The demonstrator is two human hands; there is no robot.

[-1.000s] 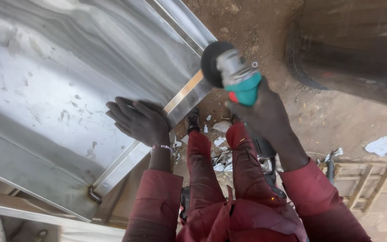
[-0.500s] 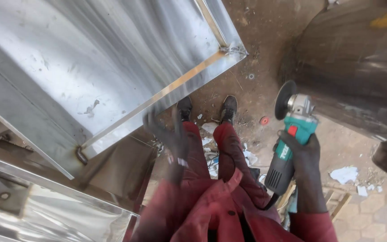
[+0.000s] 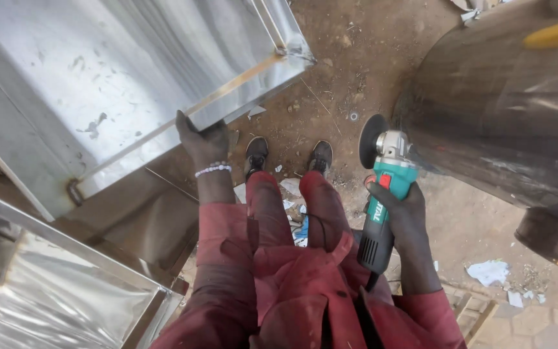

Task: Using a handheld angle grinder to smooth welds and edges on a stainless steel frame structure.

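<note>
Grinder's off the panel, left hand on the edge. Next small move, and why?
Probably bring the angle grinder back across to the sheet-metal panel. The right hand holds it away from the panel, disc up, close to the large metal drum. The left hand rests on the panel's lower edge by the brownish strip, seemingly bracing it. Keep the disc clear of the left hand.

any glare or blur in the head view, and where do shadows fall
Head view: sharp throughout, no motion blur; daylight glares off the steel sheet and the curved metal drum; shadow darkens the ground under the sheet's edge beside the left hand; the angle grinder in the right hand is evenly lit.
</note>
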